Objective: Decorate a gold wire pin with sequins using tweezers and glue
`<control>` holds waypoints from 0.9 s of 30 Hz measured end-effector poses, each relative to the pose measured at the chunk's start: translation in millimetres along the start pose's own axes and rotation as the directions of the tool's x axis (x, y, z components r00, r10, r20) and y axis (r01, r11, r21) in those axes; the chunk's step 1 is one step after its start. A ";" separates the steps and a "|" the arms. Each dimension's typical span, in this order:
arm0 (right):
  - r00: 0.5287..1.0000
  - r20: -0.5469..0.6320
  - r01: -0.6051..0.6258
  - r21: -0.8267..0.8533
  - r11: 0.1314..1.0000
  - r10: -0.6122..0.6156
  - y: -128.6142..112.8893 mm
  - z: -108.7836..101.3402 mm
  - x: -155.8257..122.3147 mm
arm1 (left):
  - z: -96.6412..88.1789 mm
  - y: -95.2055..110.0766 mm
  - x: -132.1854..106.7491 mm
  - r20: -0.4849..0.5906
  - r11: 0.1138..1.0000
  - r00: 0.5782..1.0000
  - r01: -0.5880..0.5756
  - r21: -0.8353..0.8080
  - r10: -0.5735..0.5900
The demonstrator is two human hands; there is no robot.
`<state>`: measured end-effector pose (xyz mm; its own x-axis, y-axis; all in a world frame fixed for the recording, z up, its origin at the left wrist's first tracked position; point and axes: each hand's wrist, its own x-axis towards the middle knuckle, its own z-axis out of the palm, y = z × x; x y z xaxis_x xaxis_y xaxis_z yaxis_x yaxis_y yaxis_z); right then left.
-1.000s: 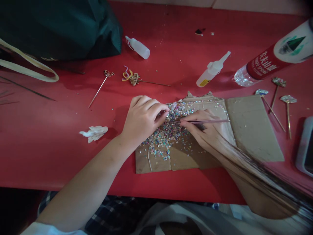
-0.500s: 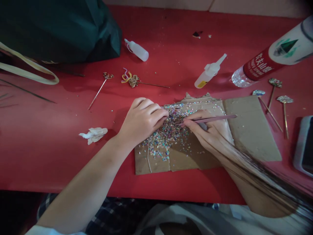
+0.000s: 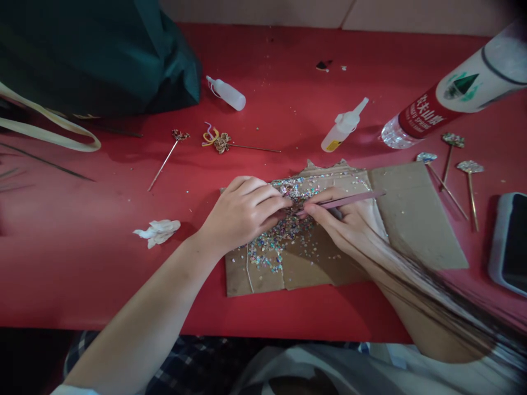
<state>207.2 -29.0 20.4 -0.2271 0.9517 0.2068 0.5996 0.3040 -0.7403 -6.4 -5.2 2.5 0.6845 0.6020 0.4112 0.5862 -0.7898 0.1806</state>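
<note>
Pink tweezers (image 3: 354, 198) are pinched in my right hand (image 3: 348, 222), their tip pointing left, close to the fingertips of my left hand (image 3: 241, 214). That left hand is closed, fingers curled and pressed together over a heap of small iridescent chips (image 3: 267, 253). Whatever sits between its fingertips is hidden. Both hands are above a flattened piece of brown cardboard (image 3: 415, 219), where the chips lie scattered, thickest between the hands. Strands of long hair hang across my right forearm.
On the red table (image 3: 123, 274) lie two small glue bottles (image 3: 228, 94), several hairpins with decorated heads (image 3: 470, 166) and a crumpled white tissue (image 3: 158, 232). A water bottle (image 3: 424, 112) and a phone (image 3: 510, 241) are at right; a dark green bag (image 3: 123, 60) stands at upper left.
My left hand has moved right across the chips, bringing its fingertips nearer the tweezers. My right hand keeps its grip on the tweezers. The whole view has shifted slightly.
</note>
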 end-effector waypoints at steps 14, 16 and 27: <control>1.000 -0.011 0.005 0.020 1.000 -0.005 10.8 4.3 -1.5 | -4.3 -9.2 -2.0 -0.066 0.988 0.993 0.104 0.113 -0.097; 0.995 0.032 0.095 -0.100 0.990 -0.092 13.2 6.4 -3.0 | -4.4 -9.6 -2.5 -0.068 0.983 0.990 0.132 0.128 -0.124; 0.980 0.072 0.197 -0.219 0.956 -0.186 14.4 11.7 -3.2 | -2.9 -9.3 -2.1 0.011 0.975 0.987 0.154 0.158 -0.158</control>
<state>207.6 -28.2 1.6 -0.3896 0.8728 0.2939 0.6962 0.4880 -0.5264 -14.5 0.6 2.5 0.5880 0.7205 0.3675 0.7458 -0.6589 0.0985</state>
